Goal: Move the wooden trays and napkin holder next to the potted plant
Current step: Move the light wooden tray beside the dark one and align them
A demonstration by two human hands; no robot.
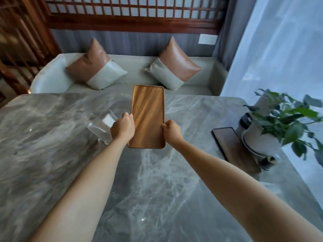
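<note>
A light wooden tray [147,110] is held above the middle of the grey marble table [52,145]. My left hand [122,127] grips its left edge and my right hand [172,131] grips its right edge, both near the tray's near end. A second, darker wooden tray [227,142] lies flat at the right, beside the potted plant [279,123] in its white pot. A clear napkin holder [103,126] with white napkins stands on the table just left of my left hand, partly hidden by it.
A grey bench with two brown-and-grey cushions [97,67] runs along the table's far side. A sheer curtain [279,41] hangs at the right behind the plant. A small dark object [267,161] sits in front of the pot.
</note>
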